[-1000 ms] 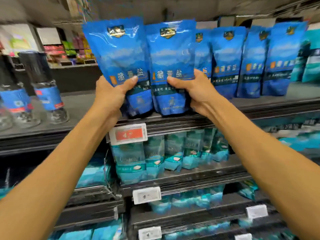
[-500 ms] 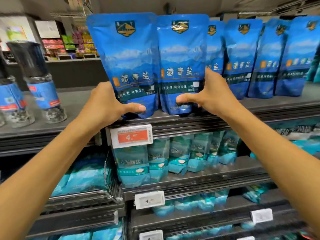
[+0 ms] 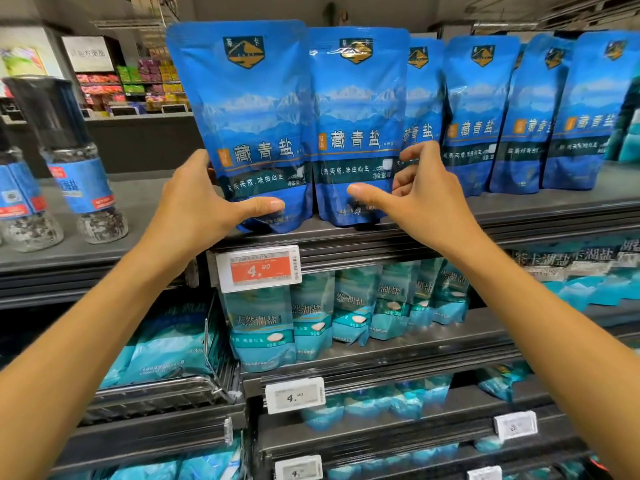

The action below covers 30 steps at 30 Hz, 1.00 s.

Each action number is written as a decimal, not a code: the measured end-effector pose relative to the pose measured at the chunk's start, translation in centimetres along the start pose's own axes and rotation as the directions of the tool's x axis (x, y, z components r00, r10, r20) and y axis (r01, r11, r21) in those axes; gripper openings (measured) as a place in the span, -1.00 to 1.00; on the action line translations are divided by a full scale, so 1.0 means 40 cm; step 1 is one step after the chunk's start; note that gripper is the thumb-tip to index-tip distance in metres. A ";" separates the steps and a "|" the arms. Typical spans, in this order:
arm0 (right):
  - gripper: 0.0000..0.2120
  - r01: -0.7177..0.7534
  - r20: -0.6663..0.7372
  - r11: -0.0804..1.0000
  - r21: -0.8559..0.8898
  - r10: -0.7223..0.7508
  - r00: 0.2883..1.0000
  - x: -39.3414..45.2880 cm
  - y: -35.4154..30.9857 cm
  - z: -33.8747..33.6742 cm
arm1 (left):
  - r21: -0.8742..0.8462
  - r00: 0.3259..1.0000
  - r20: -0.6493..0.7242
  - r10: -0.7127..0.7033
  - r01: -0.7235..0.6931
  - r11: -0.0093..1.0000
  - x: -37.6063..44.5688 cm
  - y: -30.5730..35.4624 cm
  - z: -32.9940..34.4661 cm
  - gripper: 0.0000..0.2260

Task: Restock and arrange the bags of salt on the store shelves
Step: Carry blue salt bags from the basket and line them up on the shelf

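Observation:
Two blue salt bags stand side by side at the front edge of the top shelf (image 3: pixel 519 216). My left hand (image 3: pixel 194 206) grips the left bag (image 3: pixel 249 109) at its lower left edge, thumb across the front, fingers hidden behind. My right hand (image 3: pixel 415 192) is at the lower right corner of the right bag (image 3: pixel 356 109). Its thumb reaches across the bag's front, and its fingers are loosely curled in front of the bag's right edge, not wrapped round it. More blue salt bags (image 3: pixel 481 109) stand in a row to the right.
Tall salt grinders (image 3: pixel 79 161) stand on the shelf section to the left. A red price tag (image 3: pixel 259 268) hangs under the top shelf. Teal salt bags (image 3: pixel 346 306) fill the lower shelves, with a wire basket (image 3: pixel 214 379) of teal bags at lower left.
The two bags have come down to stand on the shelf edge. My right hand's fingers have come out from behind the right bag. My left hand still grips its bag.

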State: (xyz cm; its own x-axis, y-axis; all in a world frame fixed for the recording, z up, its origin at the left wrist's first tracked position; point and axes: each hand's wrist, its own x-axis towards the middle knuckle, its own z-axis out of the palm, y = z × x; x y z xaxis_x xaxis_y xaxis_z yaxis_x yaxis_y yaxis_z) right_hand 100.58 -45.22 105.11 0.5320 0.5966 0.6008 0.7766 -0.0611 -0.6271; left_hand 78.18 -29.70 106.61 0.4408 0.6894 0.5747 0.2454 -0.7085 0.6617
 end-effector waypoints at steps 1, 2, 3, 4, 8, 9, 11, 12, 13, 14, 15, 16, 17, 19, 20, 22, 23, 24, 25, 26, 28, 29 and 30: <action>-0.28 -0.009 -0.004 1.000 0.011 0.009 1.000 -0.006 0.001 -0.003 | 0.012 1.000 -0.024 -0.010 0.011 1.000 -0.005 0.001 -0.004 -0.18; -0.34 -0.010 -0.023 1.000 0.026 0.010 1.000 -0.016 0.003 -0.007 | 0.026 0.998 -0.060 -0.010 0.012 1.000 -0.013 0.000 -0.010 -0.17; -0.40 0.012 -0.075 0.999 0.035 -0.010 0.997 -0.030 0.003 -0.010 | 0.034 0.994 -0.108 0.002 0.002 0.999 -0.027 -0.002 -0.018 -0.16; -0.47 0.062 -0.159 0.997 0.040 -0.055 0.986 -0.049 0.000 -0.014 | 0.024 0.988 -0.156 0.020 -0.017 1.000 -0.044 -0.006 -0.028 -0.17; -0.84 0.297 -0.363 0.927 0.230 -0.202 0.910 -0.163 -0.030 0.002 | -0.257 0.960 -0.274 0.055 -0.128 0.958 -0.156 -0.036 -0.055 -0.63; -0.92 0.303 -0.329 0.897 0.321 -0.194 0.924 -0.200 -0.039 0.016 | -0.335 0.957 -0.285 0.054 -0.152 0.930 -0.194 -0.048 -0.058 -0.77; -0.97 0.250 -0.218 0.840 0.481 -0.162 0.962 -0.277 -0.056 0.058 | -0.422 0.958 -0.285 0.033 -0.156 0.893 -0.278 -0.080 -0.061 -0.91; -0.96 0.205 -0.157 0.812 0.546 -0.141 0.977 -0.317 -0.062 0.086 | -0.438 0.960 -0.279 0.008 -0.134 0.889 -0.323 -0.101 -0.060 -0.94; -0.94 0.142 -0.090 0.783 0.606 -0.110 0.990 -0.359 -0.068 0.120 | -0.450 0.961 -0.273 -0.035 -0.096 0.888 -0.370 -0.128 -0.058 -0.95; -0.91 0.066 -0.018 0.755 0.653 -0.072 0.997 -0.403 -0.069 0.155 | -0.463 0.959 -0.270 -0.089 -0.048 0.885 -0.419 -0.157 -0.054 -0.93; -0.91 -0.014 0.062 0.734 0.680 -0.038 0.997 -0.452 -0.068 0.193 | -0.477 0.952 -0.266 -0.151 0.006 0.879 -0.472 -0.189 -0.048 -0.91; -0.92 -0.088 0.143 0.725 0.684 -0.015 0.990 -0.503 -0.062 0.230 | -0.483 0.943 -0.257 -0.211 0.064 0.873 -0.529 -0.224 -0.041 -0.90; -0.91 -0.157 0.228 0.728 0.667 0.001 0.974 -0.558 -0.053 0.265 | -0.478 0.932 -0.242 -0.269 0.127 0.869 -0.591 -0.258 -0.034 -0.90; -0.88 -0.282 0.405 0.748 0.601 0.019 0.914 -0.669 -0.027 0.318 | -0.461 0.886 -0.220 -0.408 0.274 0.844 -0.723 -0.329 -0.019 -0.86; -0.85 -0.338 0.495 0.760 0.555 0.025 0.868 -0.723 -0.013 0.335 | -0.469 0.840 -0.219 -0.497 0.356 0.808 -0.790 -0.358 -0.015 -0.83; -0.80 -0.440 0.656 0.778 0.448 0.048 0.753 -0.824 0.022 0.354 | -0.493 0.722 -0.238 -0.650 0.487 0.721 -0.916 -0.399 -0.020 -0.77; -0.79 -0.480 0.721 0.784 0.393 0.061 0.690 -0.867 0.045 0.362 | -0.484 0.667 -0.265 -0.696 0.532 0.694 -0.970 -0.414 -0.027 -0.76; -0.78 -0.509 0.780 0.794 0.332 0.072 0.621 -0.909 0.067 0.367 | -0.471 0.614 -0.300 -0.730 0.570 0.673 -1.022 -0.424 -0.035 -0.75; -0.76 -0.528 0.827 0.802 0.279 0.078 0.557 -0.945 0.087 0.373 | -0.468 0.566 -0.336 -0.753 0.593 0.655 -1.068 -0.431 -0.044 -0.74; -0.74 -0.549 0.863 0.801 0.240 0.082 0.498 -0.977 0.105 0.381 | -0.479 0.512 -0.364 -0.778 0.614 0.628 -1.111 -0.435 -0.053 -0.74; -0.72 -0.594 0.916 0.784 0.181 0.085 0.392 -1.034 0.134 0.398 | -0.515 0.391 -0.400 -0.829 0.652 0.557 -1.198 -0.425 -0.060 -0.71; -0.73 -0.601 0.937 0.784 0.153 0.078 0.341 -1.058 0.140 0.410 | -0.530 0.337 -0.417 -0.844 0.664 0.527 -1.241 -0.416 -0.059 -0.69; -0.73 -0.601 0.955 0.789 0.125 0.069 0.290 -1.081 0.141 0.425 | -0.544 0.282 -0.433 -0.856 0.676 0.497 -1.282 -0.402 -0.058 -0.69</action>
State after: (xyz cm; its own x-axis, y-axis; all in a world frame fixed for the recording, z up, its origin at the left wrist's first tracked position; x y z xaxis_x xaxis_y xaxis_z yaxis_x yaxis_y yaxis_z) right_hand 76.23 -57.77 67.17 -0.1146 0.9325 -0.3426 0.2510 -0.3066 -0.9182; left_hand 49.62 -53.30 67.61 -0.4597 0.8662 -0.1962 -0.0499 0.1953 0.9795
